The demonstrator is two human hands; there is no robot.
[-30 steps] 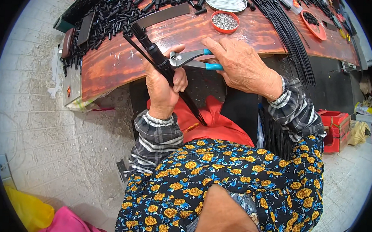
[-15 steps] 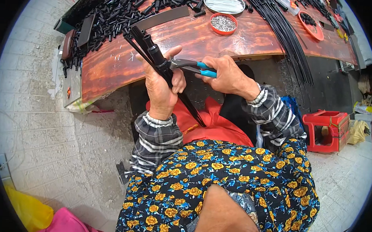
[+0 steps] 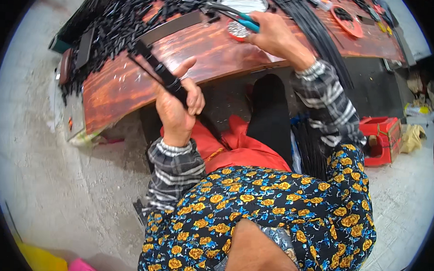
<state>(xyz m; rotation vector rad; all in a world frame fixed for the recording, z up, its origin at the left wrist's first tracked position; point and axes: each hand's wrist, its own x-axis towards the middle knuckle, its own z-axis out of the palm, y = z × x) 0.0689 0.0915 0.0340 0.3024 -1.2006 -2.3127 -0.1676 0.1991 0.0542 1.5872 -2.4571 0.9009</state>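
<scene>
My left hand (image 3: 177, 112) is closed around a bundle of black rods (image 3: 162, 72), its thumb sticking out beside them. The bundle slants up to the left over the table's front edge, with black tubular fittings near its upper part. My right hand (image 3: 275, 36) grips pliers with blue handles (image 3: 236, 14), above the back of the table and well away from the bundle. Right under the pliers is a small red bowl (image 3: 235, 38) of little silver pieces, partly covered by the tool and hand. Whether the jaws hold a piece is too blurred to tell.
Black fittings (image 3: 119, 34) lie heaped along the reddish wooden table (image 3: 114, 99), behind a flat dark strip (image 3: 171, 27). Behind the bowl sits a round tray (image 3: 266, 3) of white sticks. Long black rods (image 3: 322, 43) overhang the front edge. A red stool (image 3: 385, 160) stands at right.
The pliers have left the bundle and moved up and right to the red bowl with my right hand. My left hand keeps the bundle, slightly lower. The whole view has shifted a little.
</scene>
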